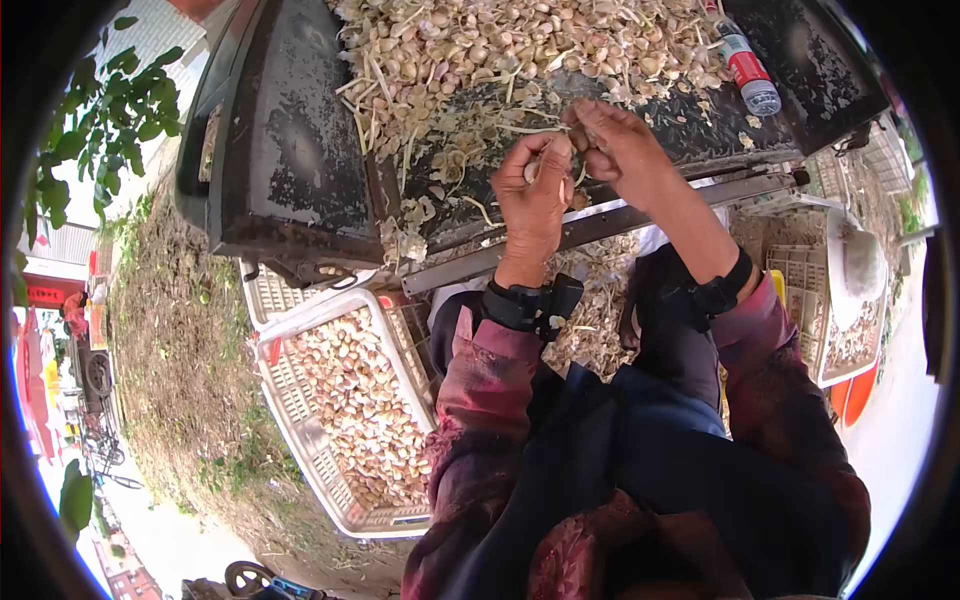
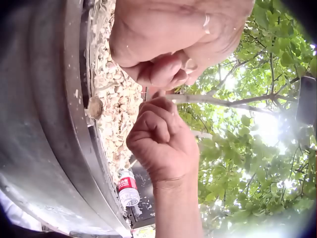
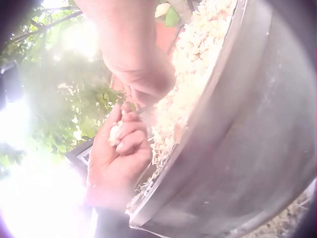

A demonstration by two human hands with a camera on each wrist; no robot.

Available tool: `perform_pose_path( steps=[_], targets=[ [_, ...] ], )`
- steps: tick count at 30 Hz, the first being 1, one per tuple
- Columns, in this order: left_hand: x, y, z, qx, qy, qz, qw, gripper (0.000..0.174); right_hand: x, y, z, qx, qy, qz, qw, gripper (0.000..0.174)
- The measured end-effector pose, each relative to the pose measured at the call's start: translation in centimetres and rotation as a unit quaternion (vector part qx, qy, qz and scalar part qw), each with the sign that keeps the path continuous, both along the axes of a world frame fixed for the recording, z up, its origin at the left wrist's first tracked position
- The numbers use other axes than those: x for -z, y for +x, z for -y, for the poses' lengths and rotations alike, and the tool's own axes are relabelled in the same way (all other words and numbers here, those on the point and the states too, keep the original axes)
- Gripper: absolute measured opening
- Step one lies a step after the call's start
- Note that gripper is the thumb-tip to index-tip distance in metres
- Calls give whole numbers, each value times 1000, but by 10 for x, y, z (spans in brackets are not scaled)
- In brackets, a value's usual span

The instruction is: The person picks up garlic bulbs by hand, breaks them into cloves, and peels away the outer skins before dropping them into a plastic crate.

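Observation:
Above the near edge of the dark tabletop [image 1: 300,150], both hands are close together. My left hand [image 1: 540,195] curls round pale garlic cloves [image 1: 530,173]; one clove [image 2: 189,65] pokes out between its fingers in the left wrist view, and a whitish clove [image 3: 116,133] shows in the right wrist view. My right hand [image 1: 625,150] has bent fingers, its thumb and fingertips pinching a small brownish piece [image 1: 578,138] right beside the left fingertips. That piece is mostly hidden by the fingers. Behind the hands spreads a heap of garlic cloves [image 1: 520,50] with dry skins and stalks.
A plastic bottle [image 1: 748,70] with a red label lies at the right of the heap. Left of my legs, a white crate [image 1: 300,450] holds many cloves. Another crate [image 1: 800,270] stands at the right. Loose skins [image 1: 590,330] cover the ground under the table's metal edge bar [image 1: 620,225].

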State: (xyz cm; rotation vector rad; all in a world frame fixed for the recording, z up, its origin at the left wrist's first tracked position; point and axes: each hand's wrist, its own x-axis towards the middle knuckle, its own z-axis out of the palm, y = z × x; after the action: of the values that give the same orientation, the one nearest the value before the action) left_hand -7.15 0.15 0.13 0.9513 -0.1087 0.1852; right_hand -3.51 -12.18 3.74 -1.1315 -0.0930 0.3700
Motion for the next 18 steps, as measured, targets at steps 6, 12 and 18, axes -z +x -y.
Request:
perform_pose_path(
  steps=[6, 12, 18],
  targets=[
    [-6, -102, -66, -59, 35, -26, 997, 18, 2, -22, 25, -71, 31, 2, 997, 27],
    [27, -181, -207, -446, 218, -116, 860, 21, 14, -42, 29, -149, 139, -55, 977, 31],
    [127, -243, -315, -464, 590, -343, 565, 71, 11, -66, 12, -123, 189, -117, 967, 37]
  ],
)
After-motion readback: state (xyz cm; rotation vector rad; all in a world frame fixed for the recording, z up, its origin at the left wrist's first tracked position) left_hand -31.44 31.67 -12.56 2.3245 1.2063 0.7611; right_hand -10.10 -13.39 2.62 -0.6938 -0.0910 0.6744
